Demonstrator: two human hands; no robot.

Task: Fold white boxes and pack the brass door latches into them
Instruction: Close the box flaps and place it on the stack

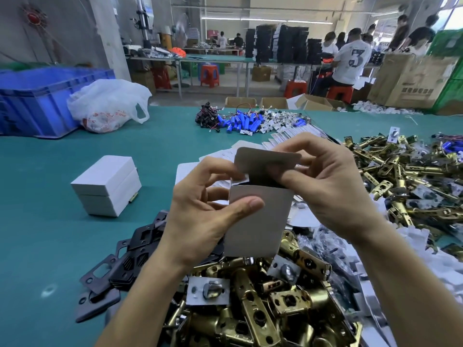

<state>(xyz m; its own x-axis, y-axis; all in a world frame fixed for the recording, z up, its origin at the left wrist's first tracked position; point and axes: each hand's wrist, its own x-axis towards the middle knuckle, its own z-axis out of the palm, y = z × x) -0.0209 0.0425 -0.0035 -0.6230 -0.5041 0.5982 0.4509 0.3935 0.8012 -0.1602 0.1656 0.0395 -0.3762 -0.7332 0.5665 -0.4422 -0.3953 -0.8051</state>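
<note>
White box is held upright in the air, mid-frame, over the green table.

Left hand grips the box from its left side. The thumb is pressed flat on the front face and the fingers are curled round behind the left edge, so it is clamped on the box.

Right hand is at the box's upper right and pinches the top flap. The index finger goes over the flap's far edge and the thumb is on the near side, so the fingertips are closed on the flap. The flap stands up, the box mouth is open, and the inside looks dark. Can't tell whether anything is in it.

- Directly below and in front of the box: a heap of brass latches, some with silver faceplates.
- Right of the box: a second, bigger latch pile, mixed with white paper and small bags.
- Lower left of the box: a loose stack of dark plates, partly under the left wrist.
- Left of the box, well apart: closed boxes, stacked.
- Just behind the box: flat box blanks, fanned out on the table.
- Further behind the box: blue batteries with wires.
- Far left behind the box: a white plastic bag, leaning against a blue crate.
</note>
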